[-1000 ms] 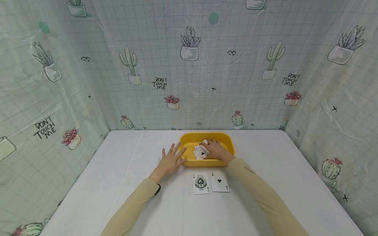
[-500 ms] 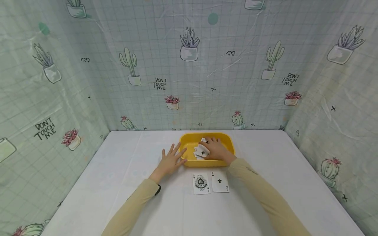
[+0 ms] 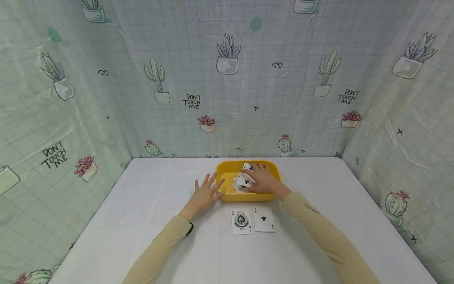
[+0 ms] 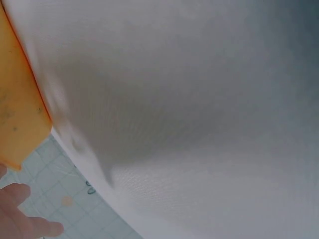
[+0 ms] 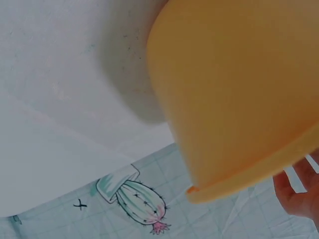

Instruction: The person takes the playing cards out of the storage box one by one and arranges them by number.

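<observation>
A yellow tray (image 3: 227,197) stands on the white table, with several playing cards (image 3: 244,180) in it. My right hand (image 3: 265,180) reaches over the tray's right side and holds cards between thumb and fingers; how many is hidden. A club card and another card (image 3: 248,167) show past its fingertips. At the tray's left edge, my left hand (image 3: 202,197) lies with spread fingers touching the rim. In front of the tray lie an ace of spades (image 3: 241,221) and an ace of clubs (image 3: 264,219), face up, side by side. Both wrist views show the tray's outer wall (image 5: 239,89) close up.
White table (image 3: 159,244) surface extends on both sides of the tray and in front of it. A cactus-print cloth (image 3: 227,90) hangs behind the table and along both sides.
My right hand has shifted slightly up and to the right, and the cards by its fingertips have moved with it. The left hand and the two aces on the table keep their places.
</observation>
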The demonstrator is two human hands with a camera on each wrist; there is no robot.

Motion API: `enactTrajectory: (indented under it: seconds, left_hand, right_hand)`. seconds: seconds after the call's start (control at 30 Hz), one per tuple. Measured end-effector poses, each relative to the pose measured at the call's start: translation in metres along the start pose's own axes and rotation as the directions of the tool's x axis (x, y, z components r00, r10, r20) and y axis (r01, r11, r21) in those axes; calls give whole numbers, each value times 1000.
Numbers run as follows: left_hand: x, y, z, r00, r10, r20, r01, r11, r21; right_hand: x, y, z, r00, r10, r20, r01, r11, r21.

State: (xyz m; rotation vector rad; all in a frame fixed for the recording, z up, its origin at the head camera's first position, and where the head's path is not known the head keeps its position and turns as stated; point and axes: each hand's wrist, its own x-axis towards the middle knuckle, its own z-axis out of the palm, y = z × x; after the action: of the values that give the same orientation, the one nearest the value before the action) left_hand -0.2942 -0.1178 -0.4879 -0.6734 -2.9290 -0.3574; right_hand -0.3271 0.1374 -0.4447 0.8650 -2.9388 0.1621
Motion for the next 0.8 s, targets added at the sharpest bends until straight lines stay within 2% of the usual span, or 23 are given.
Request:
enactTrajectory:
  seconds: [0.6, 0.8]
  left_hand:
    - [1, 0, 1, 1000, -7, -5, 7, 1000, -3]
    - [1, 0, 2, 1000, 1, -8, -1, 1000, -5]
  right_hand:
    - [-22, 9, -17, 995, -83, -63, 77, 994, -83]
    - [-32, 5, -22, 998, -35, -61, 32, 998, -53]
